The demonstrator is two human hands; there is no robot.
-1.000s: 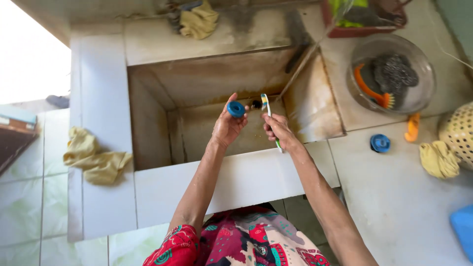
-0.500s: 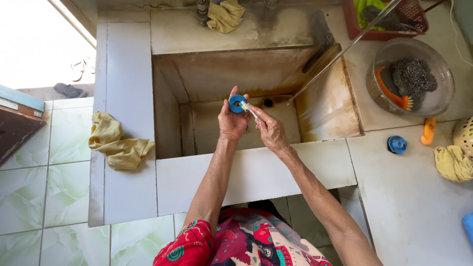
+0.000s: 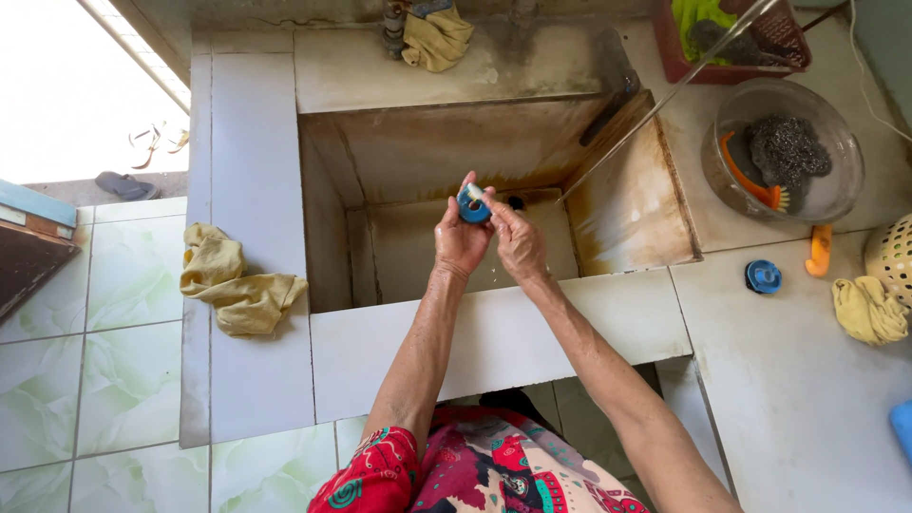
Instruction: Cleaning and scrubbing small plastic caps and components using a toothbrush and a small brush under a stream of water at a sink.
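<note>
Both hands: we cup our left hand [image 3: 462, 239] and right hand [image 3: 518, 242] closed around a blue round cap [image 3: 472, 204].
Placement: over the sink [image 3: 608, 204], perhaps for rinsing.
Nearby: yellow cloth [image 3: 237, 285] on the tabletop [image 3: 256, 142].

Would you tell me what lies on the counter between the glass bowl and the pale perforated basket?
In the head view, an orange-handled tool lies on the counter between the glass bowl and the perforated basket; its exact kind is unclear.
</note>
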